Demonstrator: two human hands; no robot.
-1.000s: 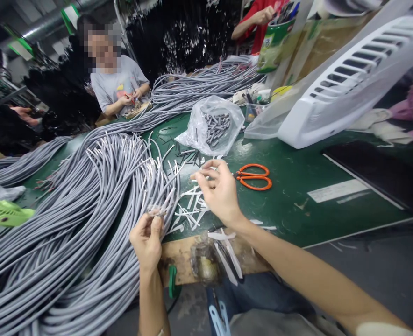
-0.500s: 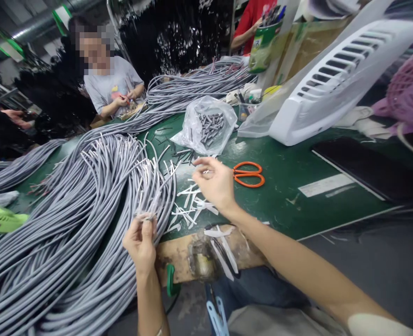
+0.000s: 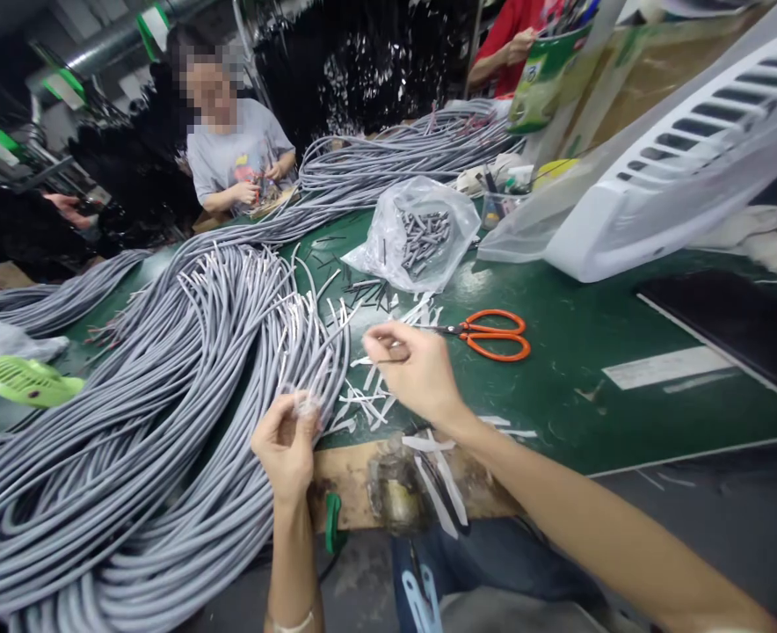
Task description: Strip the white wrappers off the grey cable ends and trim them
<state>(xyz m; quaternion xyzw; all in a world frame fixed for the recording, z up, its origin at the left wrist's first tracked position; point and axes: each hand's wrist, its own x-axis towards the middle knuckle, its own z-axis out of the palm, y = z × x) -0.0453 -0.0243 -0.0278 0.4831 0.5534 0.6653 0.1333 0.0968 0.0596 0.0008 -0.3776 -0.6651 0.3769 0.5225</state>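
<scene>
My left hand (image 3: 286, 453) is closed in a pinch over the near edge of a large bundle of grey cables (image 3: 131, 431). A whitish, blurred piece shows at its fingertips, too smeared to name. My right hand (image 3: 418, 365) hovers to the right with fingers curled and thumb against them; what they hold, if anything, I cannot make out. Below it and to its left lie scattered white strips (image 3: 368, 404). Just right of that hand, scissors with orange handles (image 3: 494, 336) rest on the green tabletop (image 3: 547, 400).
Beyond my hands sits a clear plastic bag (image 3: 421, 237) of short grey tubes. A white fan-like casing (image 3: 685, 149) stands at right. Near me are a wooden board (image 3: 349, 462) with a metal fixture and light-blue handles (image 3: 421, 598). A co-worker (image 3: 240, 158) sits across the table.
The view has shifted, so most things sit further right. My right hand has moved slightly away from the scissors, whose blades now show more. My left hand keeps its pinch.
</scene>
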